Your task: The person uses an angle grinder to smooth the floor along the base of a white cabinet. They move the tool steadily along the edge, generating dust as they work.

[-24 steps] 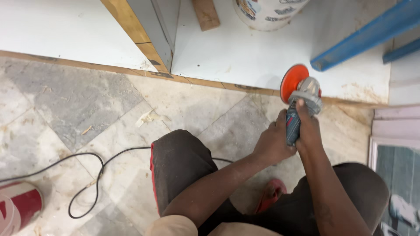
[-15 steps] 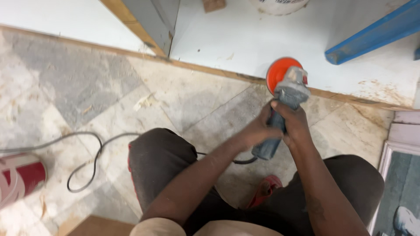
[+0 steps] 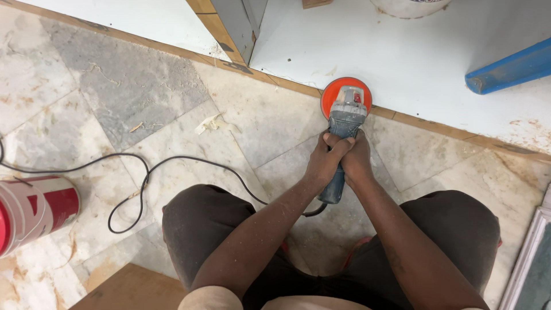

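Observation:
I am crouched over a marble floor with a grey-blue angle grinder (image 3: 342, 129) gripped in both hands. My left hand (image 3: 325, 159) wraps the body from the left; my right hand (image 3: 357, 159) wraps it from the right, fingers overlapping. The grinder's round orange disc (image 3: 329, 95) lies flat against the brown wooden edge strip (image 3: 436, 125) of a white panel (image 3: 373, 46). Its black power cord (image 3: 172, 163) trails left across the floor in loops.
A red and white can (image 3: 34, 209) lies at the left edge. A blue bar (image 3: 508, 69) rests on the white panel at the right. A brown-edged board (image 3: 221, 26) stands at the top. A framed panel (image 3: 528, 258) sits at the right; a brown board (image 3: 132, 287) lies below.
The grinder and both hands have shifted left along the wooden edge strip, and my view has moved with them, so the can and cord now sit further into the frame.

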